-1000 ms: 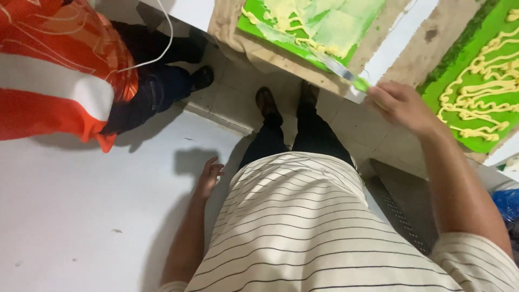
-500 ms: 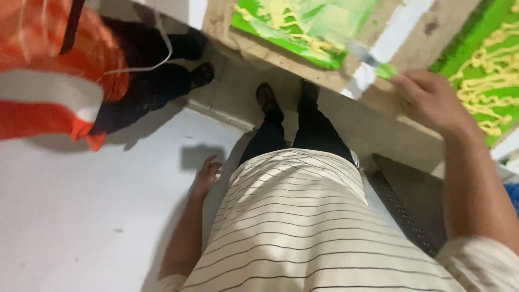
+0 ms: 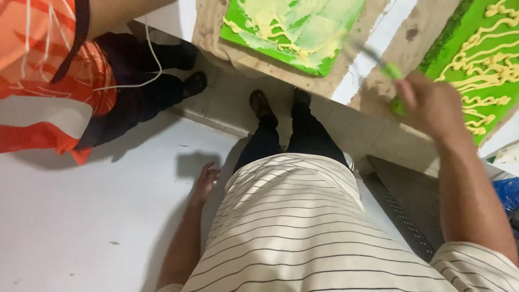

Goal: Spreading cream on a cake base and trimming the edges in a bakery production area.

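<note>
Green-handled spreader (image 3: 385, 67) is pinched in the right hand (image 3: 430, 103) at upper right, left hand (image 3: 205, 181) hanging loose, so spreading looks best with slow, flat strokes over the green board (image 3: 476, 38).

Two green boards (image 3: 292, 32) (image 3: 476, 59), one green-handled tool (image 3: 386, 67), two hands (image 3: 205, 181) (image 3: 432, 105).

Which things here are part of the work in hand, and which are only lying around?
In use:
- right hand, gripping a green-handled tool
- green board with yellow squiggles
- green board with smeared paste

Not in use:
- left hand, hanging empty
- white surface
- dark perforated panel
- another person in orange
</note>
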